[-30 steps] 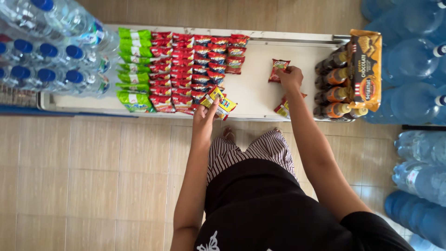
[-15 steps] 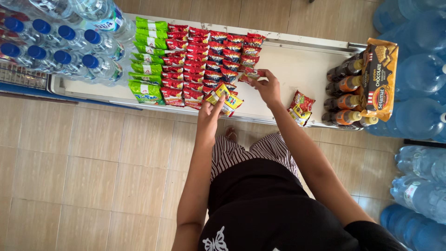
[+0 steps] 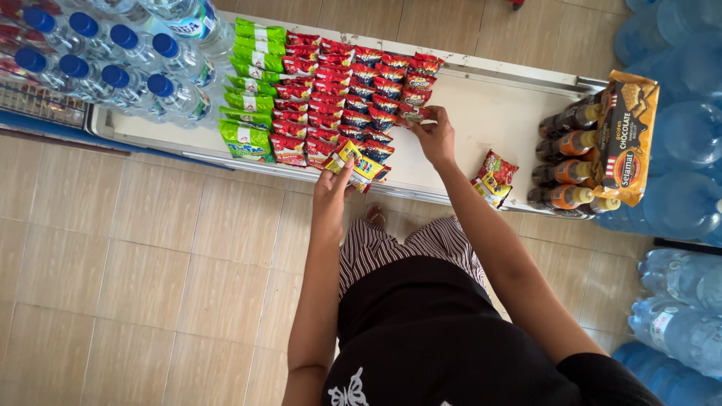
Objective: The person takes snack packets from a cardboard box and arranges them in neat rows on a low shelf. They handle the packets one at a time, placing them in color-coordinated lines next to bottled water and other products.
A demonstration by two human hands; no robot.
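I look down at a white shelf (image 3: 489, 113) lined with rows of small snack packets. My left hand (image 3: 332, 186) holds a small stack of yellow and red snack packets (image 3: 356, 162) at the shelf's front edge. Farther back, my right hand (image 3: 435, 135) grips a red snack packet (image 3: 415, 114) at the right end of the red packet rows (image 3: 346, 90). Green packets (image 3: 252, 90) fill the column left of the red ones. Two loose red packets (image 3: 492, 177) lie on the bare shelf to the right of my right arm.
Water bottles with blue caps (image 3: 113, 60) stand at the shelf's left end. Dark drink bottles (image 3: 568, 158) and an orange biscuit bag (image 3: 628, 139) sit at its right end. Large blue water jugs (image 3: 681, 188) crowd the right side. Tan floor tiles (image 3: 150, 301) lie below.
My right hand has moved left from the loose packets on the bare shelf to the end of the red rows, carrying a red packet. The left hand has kept its stack.
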